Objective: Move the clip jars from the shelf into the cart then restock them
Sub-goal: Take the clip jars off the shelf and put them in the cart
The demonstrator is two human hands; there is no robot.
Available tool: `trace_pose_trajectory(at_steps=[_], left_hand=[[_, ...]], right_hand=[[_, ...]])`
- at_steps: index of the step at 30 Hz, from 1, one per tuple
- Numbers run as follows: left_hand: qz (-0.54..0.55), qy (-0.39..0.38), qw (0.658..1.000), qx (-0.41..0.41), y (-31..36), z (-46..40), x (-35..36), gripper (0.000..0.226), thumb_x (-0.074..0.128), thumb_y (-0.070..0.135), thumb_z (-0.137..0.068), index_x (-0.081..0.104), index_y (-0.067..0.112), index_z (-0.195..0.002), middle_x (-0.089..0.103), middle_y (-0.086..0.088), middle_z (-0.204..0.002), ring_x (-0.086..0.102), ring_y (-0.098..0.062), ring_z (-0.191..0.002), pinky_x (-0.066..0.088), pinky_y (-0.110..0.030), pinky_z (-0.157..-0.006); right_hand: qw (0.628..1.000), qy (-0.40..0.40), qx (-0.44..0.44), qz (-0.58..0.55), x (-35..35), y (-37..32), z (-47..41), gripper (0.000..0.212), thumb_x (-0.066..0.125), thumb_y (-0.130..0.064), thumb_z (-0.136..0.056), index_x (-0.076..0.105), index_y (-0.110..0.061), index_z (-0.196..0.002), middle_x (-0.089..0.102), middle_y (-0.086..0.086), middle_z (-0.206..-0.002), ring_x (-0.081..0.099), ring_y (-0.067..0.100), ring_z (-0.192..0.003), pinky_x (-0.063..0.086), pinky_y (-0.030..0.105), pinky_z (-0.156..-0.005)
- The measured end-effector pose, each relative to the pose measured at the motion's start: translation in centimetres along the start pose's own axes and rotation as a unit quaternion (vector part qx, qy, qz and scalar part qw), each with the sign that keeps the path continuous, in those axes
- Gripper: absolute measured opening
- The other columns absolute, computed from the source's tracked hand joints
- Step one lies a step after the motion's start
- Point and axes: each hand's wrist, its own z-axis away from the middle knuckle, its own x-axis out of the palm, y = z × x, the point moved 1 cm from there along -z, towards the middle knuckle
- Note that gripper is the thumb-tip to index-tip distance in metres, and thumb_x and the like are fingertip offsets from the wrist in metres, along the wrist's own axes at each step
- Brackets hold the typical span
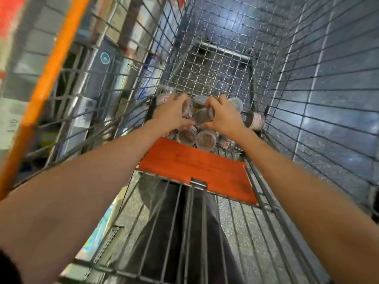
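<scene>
Both arms reach down into a wire shopping cart. My left hand grips a clear clip jar from its left side. Beside it, my right hand grips another clear jar filled with dark clips, tilted on its side. Several more clip jars lie on the cart floor around and under the hands: two near the orange flap, one with a red-and-white label at the right, and one at the far left. The shelf itself is blurred at the left.
An orange plastic seat flap lies folded just in front of the jars. The cart's orange rim runs up the left. Blurred shelving with boxes stands beyond the cart's left wall. Dark tiled floor shows at the right.
</scene>
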Motion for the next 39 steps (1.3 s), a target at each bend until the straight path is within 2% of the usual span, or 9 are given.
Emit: trace_pose_trajectory(at_steps=[3, 6, 10, 16, 23, 30, 35, 37, 39], left_hand=[[-0.048, -0.01, 0.999, -0.007, -0.7, 0.3, 0.2, 0.067, 0.075, 0.048, -0.071, 0.041, 0.026, -0.125, 0.033, -0.006, -0.143, 0.048, -0.029, -0.118, 0.049, -0.047, -0.089], [-0.065, -0.022, 0.998, 0.003, -1.2, 0.8, 0.6, 0.074, 0.075, 0.05, -0.069, 0.039, 0.027, -0.129, 0.034, -0.009, -0.14, 0.04, -0.033, -0.125, 0.048, -0.051, -0.091], [-0.102, -0.014, 0.995, 0.011, -0.9, 1.5, 0.4, 0.072, 0.075, 0.048, -0.07, 0.044, 0.022, -0.13, 0.034, -0.009, -0.143, 0.037, -0.031, -0.128, 0.046, -0.048, -0.096], [-0.102, -0.005, 0.994, 0.042, 0.1, 2.8, -0.8, 0.066, 0.07, 0.033, -0.079, 0.041, 0.019, -0.137, 0.04, -0.009, -0.139, 0.041, -0.03, -0.125, 0.043, -0.047, -0.098], [-0.079, -0.004, 0.995, 0.065, 1.5, 5.9, -3.7, 0.058, 0.062, 0.031, -0.084, 0.044, 0.014, -0.136, 0.048, -0.009, -0.136, 0.043, -0.027, -0.125, 0.041, -0.044, -0.101], [-0.123, -0.021, 0.991, 0.056, 3.8, 10.1, -7.9, 0.067, 0.058, 0.038, -0.09, 0.029, 0.019, -0.147, 0.03, -0.005, -0.152, 0.033, -0.025, -0.137, 0.032, -0.044, -0.11], [-0.123, 0.006, 0.99, 0.062, 4.1, 13.1, -9.9, 0.054, 0.057, 0.015, -0.091, 0.039, 0.023, -0.141, 0.045, -0.005, -0.142, 0.05, -0.025, -0.121, 0.046, -0.043, -0.097], [-0.113, 0.012, 0.991, 0.064, 4.2, 14.4, -10.7, 0.056, 0.047, 0.0, -0.091, 0.039, 0.022, -0.142, 0.043, -0.006, -0.144, 0.051, -0.026, -0.12, 0.046, -0.044, -0.097], [-0.115, 0.014, 0.992, 0.056, 4.5, 16.0, -11.5, 0.057, 0.042, -0.002, -0.092, 0.038, 0.023, -0.143, 0.04, -0.006, -0.146, 0.053, -0.026, -0.116, 0.047, -0.043, -0.095]], right_hand=[[1.0, -0.015, 0.005, -0.001, 0.3, 0.4, 0.3, 0.06, 0.073, -0.042, -0.075, 0.045, -0.02, -0.123, 0.039, 0.005, -0.127, 0.039, 0.023, -0.118, 0.043, 0.034, -0.086], [1.0, -0.015, 0.006, -0.022, 0.5, 0.9, 0.7, 0.054, 0.067, -0.04, -0.081, 0.047, -0.016, -0.126, 0.039, 0.007, -0.133, 0.036, 0.025, -0.124, 0.039, 0.041, -0.101], [1.0, 0.01, -0.017, -0.002, -0.1, 1.4, 1.0, 0.046, 0.062, -0.036, -0.087, 0.051, -0.014, -0.126, 0.04, 0.008, -0.138, 0.037, 0.025, -0.128, 0.039, 0.043, -0.103], [0.998, 0.015, -0.028, 0.051, -1.2, 0.7, 2.4, 0.048, 0.055, -0.041, -0.091, 0.048, -0.016, -0.131, 0.04, 0.004, -0.143, 0.041, 0.023, -0.128, 0.044, 0.044, -0.101], [0.995, 0.005, -0.036, 0.093, -3.9, -1.7, 5.5, 0.055, 0.05, -0.042, -0.094, 0.037, -0.019, -0.142, 0.031, 0.006, -0.151, 0.028, 0.024, -0.138, 0.03, 0.049, -0.111], [0.994, 0.019, -0.045, 0.102, -7.2, -5.4, 9.2, 0.061, 0.051, -0.038, -0.094, 0.028, -0.016, -0.146, 0.026, 0.006, -0.154, 0.024, 0.024, -0.141, 0.02, 0.046, -0.116], [0.986, 0.011, -0.075, 0.15, -9.1, -7.5, 11.2, 0.066, 0.05, -0.04, -0.094, 0.024, -0.013, -0.148, 0.024, 0.008, -0.155, 0.024, 0.024, -0.141, 0.02, 0.048, -0.116], [0.983, 0.013, -0.086, 0.163, -9.8, -8.3, 11.9, 0.066, 0.05, -0.041, -0.094, 0.024, -0.014, -0.148, 0.025, 0.007, -0.154, 0.025, 0.024, -0.141, 0.022, 0.048, -0.115], [0.98, 0.017, -0.101, 0.172, -10.6, -9.3, 12.6, 0.066, 0.05, -0.043, -0.094, 0.025, -0.014, -0.147, 0.027, 0.007, -0.154, 0.027, 0.024, -0.14, 0.024, 0.048, -0.114]])
